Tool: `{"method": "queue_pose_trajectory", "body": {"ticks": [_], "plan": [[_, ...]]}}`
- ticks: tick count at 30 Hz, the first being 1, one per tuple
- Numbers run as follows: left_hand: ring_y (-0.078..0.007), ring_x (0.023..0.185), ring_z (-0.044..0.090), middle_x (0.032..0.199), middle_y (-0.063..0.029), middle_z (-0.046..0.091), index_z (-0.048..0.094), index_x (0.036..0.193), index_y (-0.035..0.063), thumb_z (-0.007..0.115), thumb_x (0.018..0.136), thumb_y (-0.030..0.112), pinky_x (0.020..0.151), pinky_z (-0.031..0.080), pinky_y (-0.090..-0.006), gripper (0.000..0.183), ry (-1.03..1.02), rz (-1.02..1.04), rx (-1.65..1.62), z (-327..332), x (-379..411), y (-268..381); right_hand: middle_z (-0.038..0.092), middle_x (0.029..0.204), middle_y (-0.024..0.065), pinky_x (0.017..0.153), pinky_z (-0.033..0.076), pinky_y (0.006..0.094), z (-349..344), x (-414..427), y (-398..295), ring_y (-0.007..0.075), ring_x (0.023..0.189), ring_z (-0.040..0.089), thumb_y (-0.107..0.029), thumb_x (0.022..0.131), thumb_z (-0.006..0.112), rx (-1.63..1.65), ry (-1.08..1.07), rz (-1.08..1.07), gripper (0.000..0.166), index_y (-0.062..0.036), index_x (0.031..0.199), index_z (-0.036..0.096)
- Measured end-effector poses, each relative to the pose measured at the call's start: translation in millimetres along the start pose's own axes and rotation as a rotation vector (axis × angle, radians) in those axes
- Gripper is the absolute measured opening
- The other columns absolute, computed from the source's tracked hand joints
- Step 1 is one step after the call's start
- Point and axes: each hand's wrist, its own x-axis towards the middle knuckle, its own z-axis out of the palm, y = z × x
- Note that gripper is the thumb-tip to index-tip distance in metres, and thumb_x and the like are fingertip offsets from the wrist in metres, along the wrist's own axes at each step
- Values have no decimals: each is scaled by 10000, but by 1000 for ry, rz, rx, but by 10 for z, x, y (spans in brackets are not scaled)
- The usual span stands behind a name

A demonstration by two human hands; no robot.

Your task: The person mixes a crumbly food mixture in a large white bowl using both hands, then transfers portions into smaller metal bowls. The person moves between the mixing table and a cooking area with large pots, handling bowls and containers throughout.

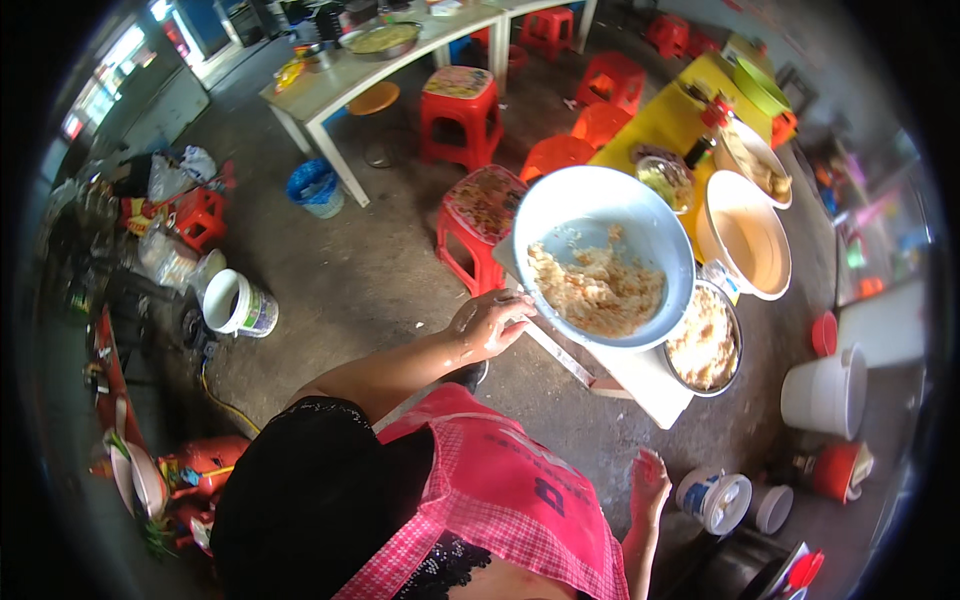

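A large light-blue plastic basin holds a pale, crumbly mixture with orange bits, heaped towards its near side. It stands on a white bench. My left hand, wet and smeared white, is at the basin's near left rim with its fingers bent; whether it grips the rim I cannot tell. Low at the right, beside my pink apron, my right hand hangs away from the basin, smeared too, holding nothing that I can see. A round metal pan of a similar pale mixture sits just right of the basin.
Beyond the basin is a yellow table with a cream basin and bowls. Red plastic stools stand ahead. A white bucket is on the floor at left; lidded tubs and a tall white bin stand at right.
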Motion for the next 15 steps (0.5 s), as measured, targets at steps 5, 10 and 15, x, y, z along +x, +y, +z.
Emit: {"method": "queue_pose_trajectory", "body": {"ticks": [5,10,15], "plan": [[-266,933,613,984,-76,637,618,922,72,658,727,36,802,501,-346,202,83,-88,82,-565,-284,-57,658,919,54,749,485,246,218,76,-19,101,813,610,-12,821,609,153,-21,-50,223,-28,1042,634],[-266,986,599,1038,-88,636,632,954,78,657,761,81,830,493,-351,195,160,-183,127,-1093,-569,-558,650,952,68,779,493,276,889,589,-846,136,850,616,16,826,601,123,-167,-179,253,10,1078,600],[-292,1043,571,1099,-110,615,630,974,68,648,767,97,868,475,-377,210,282,-267,149,-1824,-928,-1511,643,996,103,780,501,277,1954,1264,-1885,161,902,624,-1,838,603,165,-430,-258,264,31,1098,578]]}}
